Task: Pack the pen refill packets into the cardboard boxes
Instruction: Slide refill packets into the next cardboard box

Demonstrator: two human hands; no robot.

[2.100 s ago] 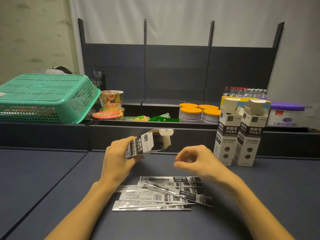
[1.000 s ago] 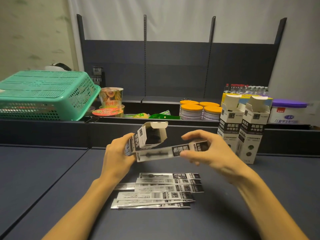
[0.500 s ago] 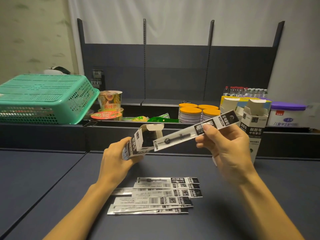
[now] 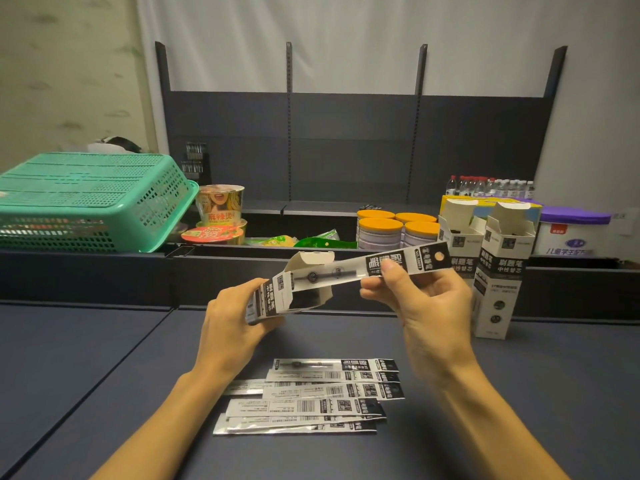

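My left hand [image 4: 235,320] grips a white-and-black cardboard box [image 4: 287,296], held tilted above the table with its open mouth facing right. My right hand [image 4: 426,299] pinches the black end of a long pen refill packet [image 4: 367,268]; the packet's clear end sits inside the box's mouth. Several more refill packets [image 4: 311,396] lie in a loose pile on the dark table below my hands. Two further boxes [image 4: 498,271] stand upright with open top flaps at the right, just beyond my right hand.
A dark ledge [image 4: 104,275] runs across behind the table. On it sit a green plastic basket [image 4: 86,202] at the left, instant noodle cups [image 4: 218,209], orange-lidded tins [image 4: 394,226], water bottles [image 4: 491,187] and a purple-lidded tub [image 4: 571,233]. Empty shelving stands behind.
My right hand picked one packet from the pile, lifted it and turned it. The packet's clear end has now slid left into the mouth of the box that my left hand holds.
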